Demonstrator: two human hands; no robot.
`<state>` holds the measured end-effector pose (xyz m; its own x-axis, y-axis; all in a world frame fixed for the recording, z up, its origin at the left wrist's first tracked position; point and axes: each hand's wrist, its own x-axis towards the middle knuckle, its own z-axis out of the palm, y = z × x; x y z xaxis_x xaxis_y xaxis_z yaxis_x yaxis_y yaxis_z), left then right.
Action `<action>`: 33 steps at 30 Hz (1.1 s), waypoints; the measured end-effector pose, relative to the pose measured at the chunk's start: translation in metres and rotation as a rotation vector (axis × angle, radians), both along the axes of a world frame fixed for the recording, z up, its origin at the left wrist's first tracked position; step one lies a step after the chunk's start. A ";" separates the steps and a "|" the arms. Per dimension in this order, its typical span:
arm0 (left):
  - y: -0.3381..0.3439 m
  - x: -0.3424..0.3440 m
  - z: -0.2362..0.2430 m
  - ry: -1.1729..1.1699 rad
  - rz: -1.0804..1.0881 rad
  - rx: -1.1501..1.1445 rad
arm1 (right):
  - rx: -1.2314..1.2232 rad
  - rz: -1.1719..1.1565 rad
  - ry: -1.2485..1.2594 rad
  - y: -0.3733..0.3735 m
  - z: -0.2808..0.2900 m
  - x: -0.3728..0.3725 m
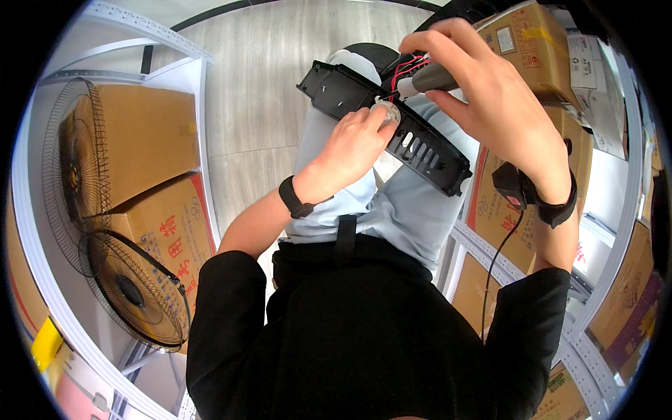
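Observation:
A long black plastic panel [329, 92] with a row of slots at one end rests across my lap. At its middle my left hand [355, 143] pinches a small clear, roundish plastic part [389, 112]. My right hand [483, 77] is above the panel's far right side, its thumb and fingers bent around a dark grey cylinder [435, 78] with a pale end. The cylinder's exact kind does not show. Thin red wires [402, 68] loop between the cylinder and the clear part. Part of the cylinder is hidden by the right hand.
Wire fan guards [129, 290] and cardboard boxes [150, 129] fill the metal shelf on my left. More cardboard boxes [525, 49] stand on the right rack. A black cable [492, 269] hangs from a small black device [509, 183] near my right wrist. Wood-look floor [245, 91] lies ahead.

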<state>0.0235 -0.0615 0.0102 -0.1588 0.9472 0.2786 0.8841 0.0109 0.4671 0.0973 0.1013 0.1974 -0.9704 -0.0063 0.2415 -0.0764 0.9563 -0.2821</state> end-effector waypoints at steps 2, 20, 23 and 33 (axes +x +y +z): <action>0.001 0.001 0.000 0.000 0.012 -0.007 | 0.077 -0.129 -0.090 0.005 -0.009 0.004; 0.002 0.000 0.002 -0.040 0.016 0.017 | 0.004 0.009 0.048 0.011 0.000 -0.001; 0.003 0.000 0.001 -0.037 0.018 0.024 | 0.048 -0.003 0.039 0.012 0.003 0.000; 0.003 -0.001 0.002 -0.042 0.015 0.022 | -0.104 -0.046 -0.052 0.010 0.003 0.003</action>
